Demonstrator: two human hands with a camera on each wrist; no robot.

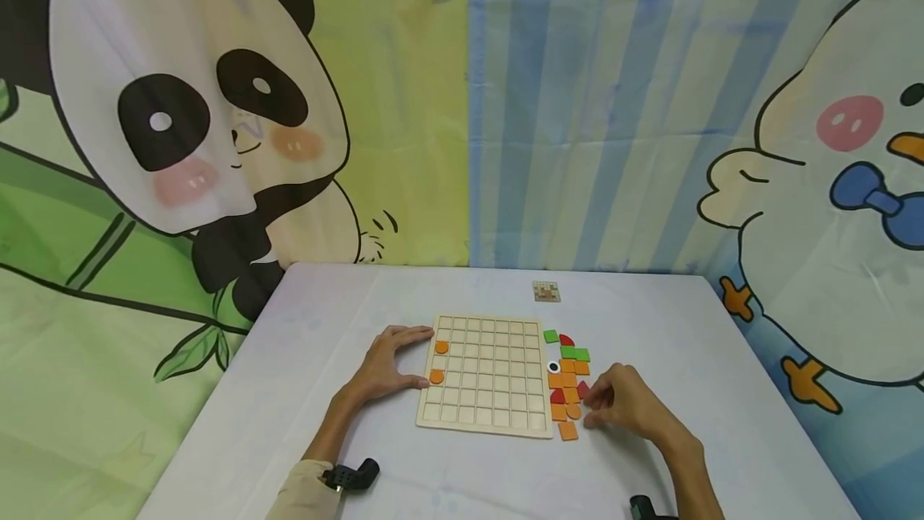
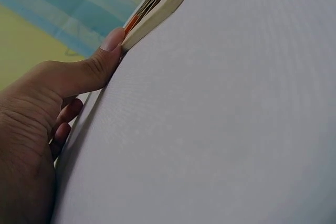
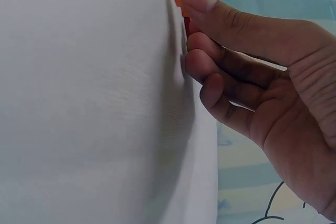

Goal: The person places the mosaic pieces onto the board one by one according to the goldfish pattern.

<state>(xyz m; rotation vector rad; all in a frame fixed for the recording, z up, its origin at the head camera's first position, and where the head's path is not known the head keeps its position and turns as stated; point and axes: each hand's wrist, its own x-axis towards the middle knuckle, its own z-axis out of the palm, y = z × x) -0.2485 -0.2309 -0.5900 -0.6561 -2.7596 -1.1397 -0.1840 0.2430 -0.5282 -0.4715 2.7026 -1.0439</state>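
A pale wooden grid board [image 1: 491, 375] lies on the table, with two round orange pieces [image 1: 436, 376] in its leftmost column. Thumb and forefinger of my left hand [image 1: 382, 363] are spread along the board's left edge; the left wrist view shows the thumb [image 2: 102, 59] right at a corner. Beside the board's right edge is a cluster of flat pieces: orange squares [image 1: 569, 431], green ones [image 1: 575, 353], red curved ones [image 1: 566, 340] and a black-and-white eye piece [image 1: 553, 367]. My right hand [image 1: 628, 408], fingers bent, has its fingertips at the cluster's right side, near a red piece [image 1: 583, 390].
A small patterned card [image 1: 546, 291] lies behind the board toward the back edge of the white table [image 1: 325, 295]. Cartoon-printed curtains [image 1: 404, 143] hang right behind the table. Dark wrist devices [image 1: 354, 475] sit on both forearms.
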